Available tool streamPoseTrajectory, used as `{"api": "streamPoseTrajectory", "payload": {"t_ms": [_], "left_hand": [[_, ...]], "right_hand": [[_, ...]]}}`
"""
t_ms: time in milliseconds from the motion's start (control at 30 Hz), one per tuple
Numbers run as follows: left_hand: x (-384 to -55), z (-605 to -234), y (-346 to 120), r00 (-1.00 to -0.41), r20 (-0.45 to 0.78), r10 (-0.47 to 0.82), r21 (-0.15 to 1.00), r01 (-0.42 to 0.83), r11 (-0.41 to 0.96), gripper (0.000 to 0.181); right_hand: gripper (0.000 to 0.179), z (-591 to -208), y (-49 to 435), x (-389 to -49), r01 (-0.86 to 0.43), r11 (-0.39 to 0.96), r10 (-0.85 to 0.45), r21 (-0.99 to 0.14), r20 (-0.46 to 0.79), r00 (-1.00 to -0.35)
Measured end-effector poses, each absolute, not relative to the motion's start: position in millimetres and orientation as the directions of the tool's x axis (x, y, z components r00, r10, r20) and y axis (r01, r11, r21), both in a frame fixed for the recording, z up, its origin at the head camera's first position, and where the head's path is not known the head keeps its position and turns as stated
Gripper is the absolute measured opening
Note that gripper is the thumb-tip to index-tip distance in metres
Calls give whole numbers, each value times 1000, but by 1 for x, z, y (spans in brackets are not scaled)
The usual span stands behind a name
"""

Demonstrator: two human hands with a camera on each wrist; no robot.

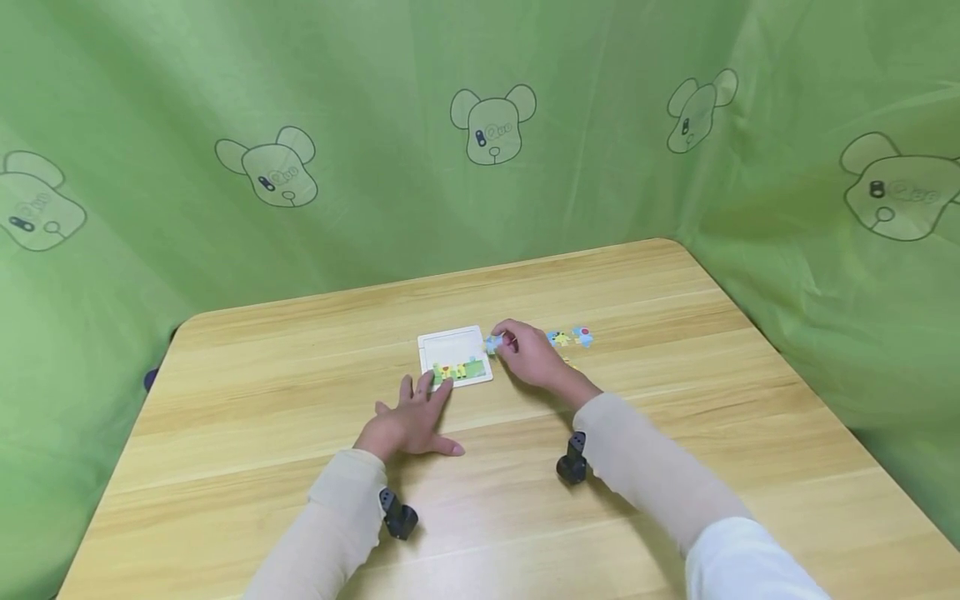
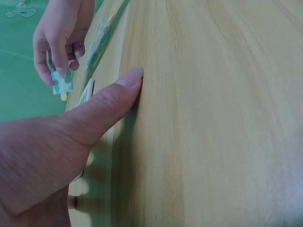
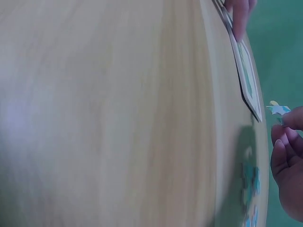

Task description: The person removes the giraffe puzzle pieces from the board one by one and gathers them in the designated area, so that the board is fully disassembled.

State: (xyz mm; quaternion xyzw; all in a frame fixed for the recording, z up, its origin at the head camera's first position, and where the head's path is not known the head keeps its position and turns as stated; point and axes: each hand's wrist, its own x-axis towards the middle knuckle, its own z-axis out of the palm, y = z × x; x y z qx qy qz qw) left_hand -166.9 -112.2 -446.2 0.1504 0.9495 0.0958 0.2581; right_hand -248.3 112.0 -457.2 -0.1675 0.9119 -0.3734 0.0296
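Observation:
A white puzzle tray (image 1: 452,340) lies on the table, its near strip filled with joined green and yellow pieces (image 1: 459,371). My left hand (image 1: 412,421) is spread out, with fingertips on the tray's near left edge and the thumb stretched over the table. Between thumb and fingers my right hand (image 1: 531,357) pinches a blue and white puzzle piece (image 1: 492,343) just off the tray's right side. In the left wrist view that puzzle piece (image 2: 62,82) is held above the table, its knobs showing. The right wrist view shows the same piece (image 3: 279,109) beyond the tray's corner.
Several loose puzzle pieces (image 1: 582,336) lie on the wooden table (image 1: 300,375) right of the right hand, some partly hidden by it. Green curtains (image 1: 375,167) with bear outlines stand behind and beside the table. A black wrist camera (image 1: 572,460) sits on each sleeve.

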Motion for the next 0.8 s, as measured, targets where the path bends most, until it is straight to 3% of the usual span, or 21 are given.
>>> {"api": "streamPoseTrajectory", "payload": {"t_ms": [800], "left_hand": [[-167,-446,-112,-820,-464,334,250,241,938,108]], "right_hand": [[28,-446,165,-243,-201,667,-216,-717,72,-974]]}}
